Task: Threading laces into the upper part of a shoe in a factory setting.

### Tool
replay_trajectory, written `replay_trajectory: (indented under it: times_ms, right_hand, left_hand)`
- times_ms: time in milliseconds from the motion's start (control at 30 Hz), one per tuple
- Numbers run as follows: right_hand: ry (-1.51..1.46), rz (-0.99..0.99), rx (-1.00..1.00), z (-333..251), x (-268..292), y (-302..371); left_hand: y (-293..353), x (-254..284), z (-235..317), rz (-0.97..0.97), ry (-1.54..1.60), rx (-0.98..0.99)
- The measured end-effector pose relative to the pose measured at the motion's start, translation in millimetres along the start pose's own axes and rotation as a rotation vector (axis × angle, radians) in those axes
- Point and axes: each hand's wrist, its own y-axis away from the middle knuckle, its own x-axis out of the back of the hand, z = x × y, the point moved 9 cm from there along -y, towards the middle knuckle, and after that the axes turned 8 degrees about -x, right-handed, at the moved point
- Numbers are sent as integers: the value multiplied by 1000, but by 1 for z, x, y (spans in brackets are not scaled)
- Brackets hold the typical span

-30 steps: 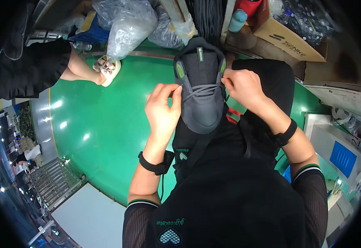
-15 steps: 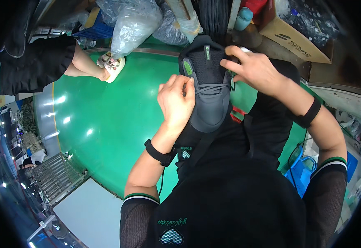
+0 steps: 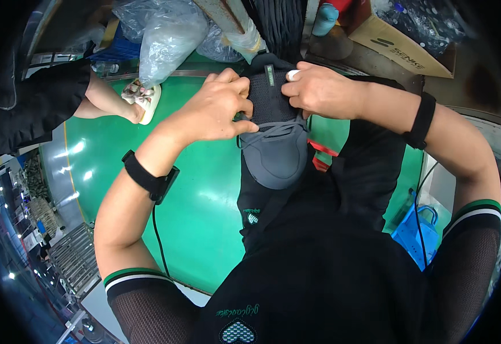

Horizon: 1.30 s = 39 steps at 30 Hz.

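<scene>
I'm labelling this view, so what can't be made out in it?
In the head view:
Left side of the shoe: partly hidden by the left hand.
What the right hand pinches, if anything: covered by that hand.
Upper body of the other person: cut off at the left rim.

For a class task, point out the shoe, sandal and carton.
Shoe (image 3: 276, 150), head view, on its toe.
Sandal (image 3: 137, 93), head view, on its patterned upper.
Carton (image 3: 398, 42), head view, on its side wall.

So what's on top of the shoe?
Laces cross the shoe, and a label sits on its tongue. The left hand and right hand cover parts of its sides, which can't be seen.
</scene>
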Motion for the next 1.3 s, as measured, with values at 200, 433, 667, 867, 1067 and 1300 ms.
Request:
replay_trajectory:
  times_ms: [200, 433, 667, 867, 1067, 1300]
  right_hand:
    - [-152, -115, -351, 26, -10, 5]
    - [-143, -344, -648, 34, -32, -5]
    - [-1321, 558, -670, -40, 1, 12]
    - [-947, 467, -417, -105, 31, 37]
    - [-1478, 588, -809, -48, -15, 79]
    - [-1862, 736, -772, -30, -29, 76]
  left_hand:
    - [10, -10, -17, 316, 171, 360]
    - [15, 29, 13, 776, -6, 315]
    - [-19, -9, 29, 157, -610, 200]
    - [-18, -18, 21, 360, -295, 193]
    - [-17, -1, 8, 343, -37, 329]
    - [-30, -12, 32, 380, -327, 221]
